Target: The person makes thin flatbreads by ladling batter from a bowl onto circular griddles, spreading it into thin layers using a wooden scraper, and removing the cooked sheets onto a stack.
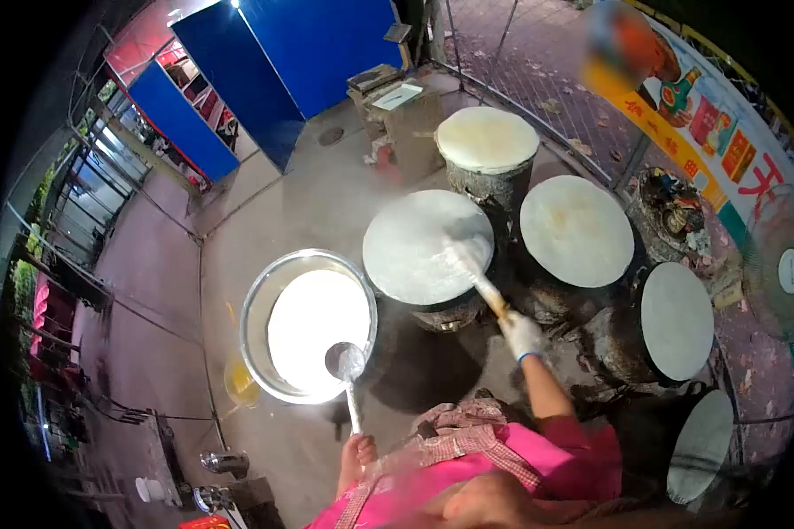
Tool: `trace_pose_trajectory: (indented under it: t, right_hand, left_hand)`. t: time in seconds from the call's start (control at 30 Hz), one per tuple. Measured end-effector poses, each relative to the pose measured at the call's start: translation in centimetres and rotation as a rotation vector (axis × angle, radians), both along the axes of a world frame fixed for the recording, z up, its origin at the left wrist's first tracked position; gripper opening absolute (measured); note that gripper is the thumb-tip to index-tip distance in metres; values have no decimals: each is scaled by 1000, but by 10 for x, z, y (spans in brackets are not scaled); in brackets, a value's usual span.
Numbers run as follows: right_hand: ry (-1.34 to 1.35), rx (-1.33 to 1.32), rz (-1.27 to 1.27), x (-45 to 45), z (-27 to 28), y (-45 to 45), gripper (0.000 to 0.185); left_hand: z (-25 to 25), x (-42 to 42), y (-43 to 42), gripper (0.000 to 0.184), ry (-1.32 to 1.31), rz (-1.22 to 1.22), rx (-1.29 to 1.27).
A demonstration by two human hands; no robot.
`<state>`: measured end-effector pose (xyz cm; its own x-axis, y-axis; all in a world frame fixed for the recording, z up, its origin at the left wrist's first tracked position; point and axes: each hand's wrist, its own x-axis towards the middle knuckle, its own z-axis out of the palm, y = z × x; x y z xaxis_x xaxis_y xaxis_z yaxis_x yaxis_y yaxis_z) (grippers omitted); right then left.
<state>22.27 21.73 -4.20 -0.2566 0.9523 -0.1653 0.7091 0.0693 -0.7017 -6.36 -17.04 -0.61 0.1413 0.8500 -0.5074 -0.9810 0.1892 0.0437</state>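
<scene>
My left hand (358,451), bare, is closed around the handle of a ladle (349,361). The ladle's bowl hangs over the right side of a large metal basin (249,353) that holds white batter (318,326). My right hand (522,335), in a white glove with a blue band at the wrist, grips a wooden-handled spreader (485,286). Its blurred white end lies over the right part of a round griddle (415,247) coated in white, with steam above it.
More round, pale-topped griddles (577,231) (487,139) (677,322) stand on drum stoves at the back and right. A yellowish container (241,383) is left of the basin. Behind are a box stand (410,132), blue panels (313,53) and a printed banner (706,123).
</scene>
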Motion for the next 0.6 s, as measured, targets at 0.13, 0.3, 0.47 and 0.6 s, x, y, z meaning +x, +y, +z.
trace_pose_trajectory:
  t: [0.13,0.3,0.47,0.6]
  right_hand:
    - [-2,225,-65,-46,15,72,31]
    - [15,211,146,2,-41,-2,44]
    - [7,170,-92,-50,5,152,41]
    - [258,153,-58,-71,24,193,36]
  left_hand:
    - [4,6,28,35,-182,15,-174]
    - [-2,16,41,34,-166,14,-119]
    - [5,36,61,29,-258,32,-30]
    - [4,34,40,24,-139,31,-85]
